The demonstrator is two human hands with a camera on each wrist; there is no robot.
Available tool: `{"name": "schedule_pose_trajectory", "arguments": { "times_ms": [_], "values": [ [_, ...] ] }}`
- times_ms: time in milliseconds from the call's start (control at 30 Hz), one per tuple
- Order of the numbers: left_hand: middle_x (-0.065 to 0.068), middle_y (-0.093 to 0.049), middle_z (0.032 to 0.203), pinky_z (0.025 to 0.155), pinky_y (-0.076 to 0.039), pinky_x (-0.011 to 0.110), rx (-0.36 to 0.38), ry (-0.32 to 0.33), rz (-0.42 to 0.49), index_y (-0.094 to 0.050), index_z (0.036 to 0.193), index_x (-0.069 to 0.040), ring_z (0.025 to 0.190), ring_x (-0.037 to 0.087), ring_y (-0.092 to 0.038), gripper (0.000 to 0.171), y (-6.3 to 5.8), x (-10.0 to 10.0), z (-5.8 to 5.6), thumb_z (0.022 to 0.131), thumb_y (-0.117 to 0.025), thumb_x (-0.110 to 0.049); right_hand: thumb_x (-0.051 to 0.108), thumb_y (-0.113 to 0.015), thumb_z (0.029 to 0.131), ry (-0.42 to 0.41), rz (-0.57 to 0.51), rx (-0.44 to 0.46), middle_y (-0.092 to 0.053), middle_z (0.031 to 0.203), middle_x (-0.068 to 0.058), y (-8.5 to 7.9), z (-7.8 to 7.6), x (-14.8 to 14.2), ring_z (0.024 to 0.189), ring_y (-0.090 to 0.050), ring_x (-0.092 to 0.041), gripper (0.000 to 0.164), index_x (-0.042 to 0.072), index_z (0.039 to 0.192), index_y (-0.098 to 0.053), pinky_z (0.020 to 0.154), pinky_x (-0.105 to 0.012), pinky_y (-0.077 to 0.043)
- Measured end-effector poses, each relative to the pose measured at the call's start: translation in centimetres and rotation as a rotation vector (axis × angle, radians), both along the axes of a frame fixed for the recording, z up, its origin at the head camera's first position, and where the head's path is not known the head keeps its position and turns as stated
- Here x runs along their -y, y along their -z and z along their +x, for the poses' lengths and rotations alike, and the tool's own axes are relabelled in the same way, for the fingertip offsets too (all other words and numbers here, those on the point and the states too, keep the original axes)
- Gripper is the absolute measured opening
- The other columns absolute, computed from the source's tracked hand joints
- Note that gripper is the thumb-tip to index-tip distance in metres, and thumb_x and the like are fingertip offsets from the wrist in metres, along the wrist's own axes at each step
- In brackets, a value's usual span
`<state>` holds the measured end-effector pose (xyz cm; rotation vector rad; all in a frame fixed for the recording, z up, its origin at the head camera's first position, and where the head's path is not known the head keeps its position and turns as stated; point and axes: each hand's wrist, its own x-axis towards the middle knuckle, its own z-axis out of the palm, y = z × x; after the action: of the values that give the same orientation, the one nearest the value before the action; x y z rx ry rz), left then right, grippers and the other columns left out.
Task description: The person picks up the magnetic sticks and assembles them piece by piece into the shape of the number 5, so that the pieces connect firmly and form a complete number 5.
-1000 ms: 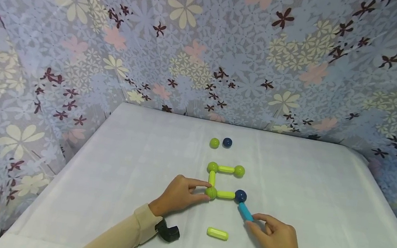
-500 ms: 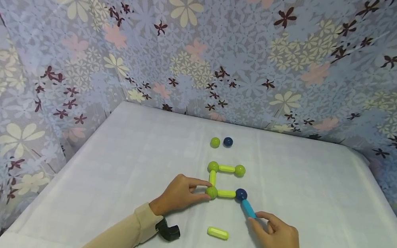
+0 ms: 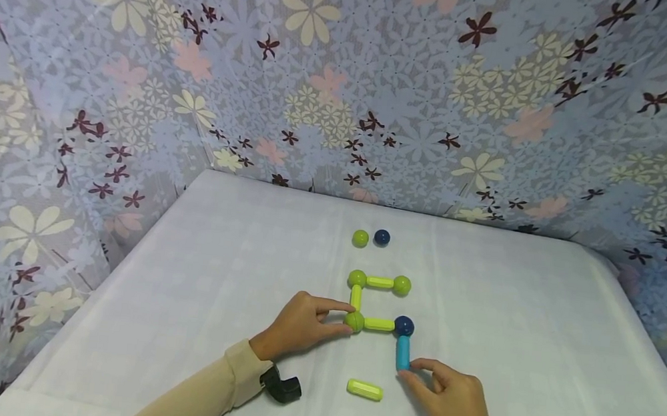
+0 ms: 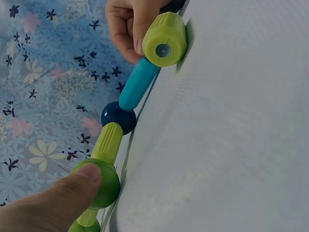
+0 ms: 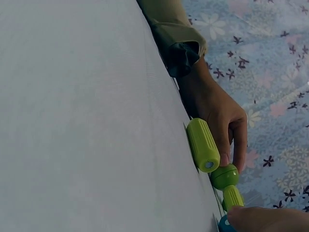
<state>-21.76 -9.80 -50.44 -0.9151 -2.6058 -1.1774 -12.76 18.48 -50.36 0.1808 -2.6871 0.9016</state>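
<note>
My left hand (image 3: 303, 322) pinches a green ball (image 3: 354, 322) between thumb and fingers at the near left corner of a ball-and-rod shape. From that ball one yellow-green rod (image 3: 379, 324) runs right to a dark blue ball (image 3: 404, 326). Another rod (image 3: 355, 298) leads away to a far green ball (image 3: 357, 278), joined by a further rod to a green ball (image 3: 402, 285). With thumb and fingers my right hand (image 3: 453, 400) pinches the near end of a light blue rod (image 3: 402, 354), whose far end touches the dark blue ball.
A loose yellow-green rod (image 3: 364, 390) lies between the hands, near the front. Beyond the shape sit a loose green ball (image 3: 360, 238) and a loose dark blue ball (image 3: 381, 237). A white cloth covers the table (image 3: 245, 246); flowered fabric (image 3: 345, 88) hangs behind it.
The light blue rod's near end has swung left with my right hand, from slanting outward to pointing nearly straight towards me. My left hand stays on the green ball.
</note>
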Motion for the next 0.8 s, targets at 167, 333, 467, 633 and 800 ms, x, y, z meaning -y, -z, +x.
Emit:
{"name": "schedule_pose_trajectory", "arguments": {
  "times_ms": [167,333,467,633,800],
  "values": [
    [-0.017,-0.028,0.054,0.048,-0.024,0.019,0.003,-0.006,0.001,-0.079,0.117,-0.020,0.050,-0.002,-0.024,0.035,-0.1,0.0,0.0,0.085,-0.085,-0.034,0.025,-0.092,0.076,-0.051,-0.009,-0.003,-0.027,0.048,0.020,-0.1,0.0,0.1,0.046,-0.024,0.001,0.018,0.022,0.090,-0.080,0.044,-0.021,-0.026],
    [-0.016,-0.029,0.054,0.049,-0.025,0.018,0.000,0.001,-0.024,-0.079,0.119,-0.020,0.051,-0.003,-0.025,0.036,-0.1,0.0,-0.1,0.087,-0.083,-0.036,0.020,-0.088,0.083,-0.090,-0.103,-0.075,-0.027,0.051,0.020,-0.2,-1.1,-0.7,0.046,-0.022,0.003,0.012,0.020,0.093,-0.081,0.042,-0.021,-0.027],
    [-0.016,-0.030,0.054,0.049,-0.025,0.018,-0.008,-0.006,-0.026,-0.078,0.119,-0.021,0.051,-0.002,-0.026,0.036,-0.2,0.0,-0.2,0.087,-0.083,-0.037,0.020,-0.081,0.091,-0.150,-0.202,-0.085,-0.028,0.052,0.016,-0.4,-4.0,-1.5,0.047,-0.023,0.001,0.013,0.019,0.104,-0.080,0.042,-0.022,-0.026],
    [-0.016,-0.029,0.054,0.049,-0.024,0.019,0.011,-0.011,-0.020,-0.078,0.119,-0.021,0.051,-0.002,-0.025,0.036,-0.1,0.0,-0.2,0.087,-0.083,-0.037,0.032,-0.074,0.096,-0.239,-0.230,0.047,-0.031,0.051,0.012,-0.4,-7.4,-2.0,0.046,-0.027,-0.002,0.024,0.016,0.114,-0.078,0.044,-0.025,-0.029],
    [-0.016,-0.029,0.054,0.049,-0.024,0.018,0.007,-0.012,-0.022,-0.078,0.120,-0.020,0.051,-0.002,-0.025,0.037,-0.1,-0.1,-0.2,0.087,-0.083,-0.036,0.041,-0.077,0.092,-0.270,-0.194,0.116,-0.034,0.050,0.011,-0.3,-8.0,-2.0,0.046,-0.029,-0.004,0.031,0.017,0.112,-0.079,0.044,-0.025,-0.029]
  ]
}}
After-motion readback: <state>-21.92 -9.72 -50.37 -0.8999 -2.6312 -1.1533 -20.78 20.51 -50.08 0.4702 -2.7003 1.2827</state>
